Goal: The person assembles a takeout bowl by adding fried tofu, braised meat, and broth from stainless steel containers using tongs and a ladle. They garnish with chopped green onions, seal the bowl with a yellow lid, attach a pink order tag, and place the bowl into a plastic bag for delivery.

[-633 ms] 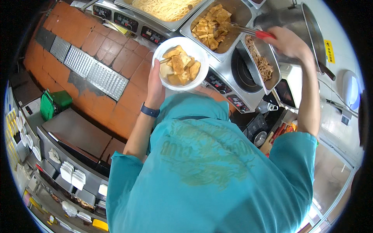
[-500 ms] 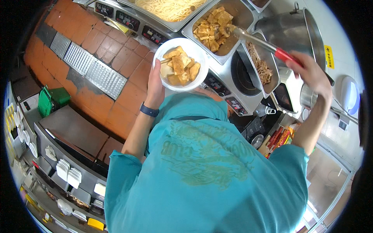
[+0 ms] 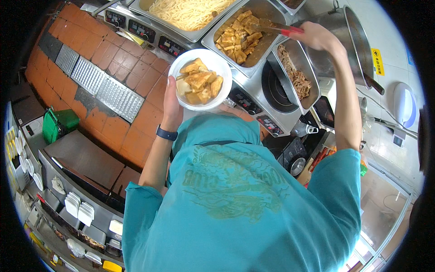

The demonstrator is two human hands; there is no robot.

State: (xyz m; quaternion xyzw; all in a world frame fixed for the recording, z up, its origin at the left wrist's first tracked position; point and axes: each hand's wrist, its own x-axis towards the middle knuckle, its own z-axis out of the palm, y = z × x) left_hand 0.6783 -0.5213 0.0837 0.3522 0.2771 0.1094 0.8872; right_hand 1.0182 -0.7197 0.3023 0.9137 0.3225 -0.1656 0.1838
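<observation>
My left hand (image 3: 171, 106) is wrapped round the side of a white bowl (image 3: 226, 75) and holds it level in front of me. Chunky golden-brown pieces that look like fried tofu (image 3: 199, 82) fill its middle. My right hand (image 3: 318, 36) is closed on the red handle of metal tongs (image 3: 286, 30). Their tips reach into a steel pan (image 3: 262, 65) of similar brown pieces (image 3: 236, 40) in sauce, and the pieces partly hide them. Whether the tips grip a piece I cannot make out.
A pan of noodles (image 3: 188, 11) stands left of the tofu pan. Shredded meat (image 3: 295, 77) lies in a narrower pan to the right, beside a black round hob (image 3: 276, 90). A large steel pot (image 3: 328, 45) with a brown handle (image 3: 374, 84) stands behind it.
My right hand has moved left and away from me, bringing the tongs further over the tofu pan at a flatter angle. The bowl appears slightly further left.
</observation>
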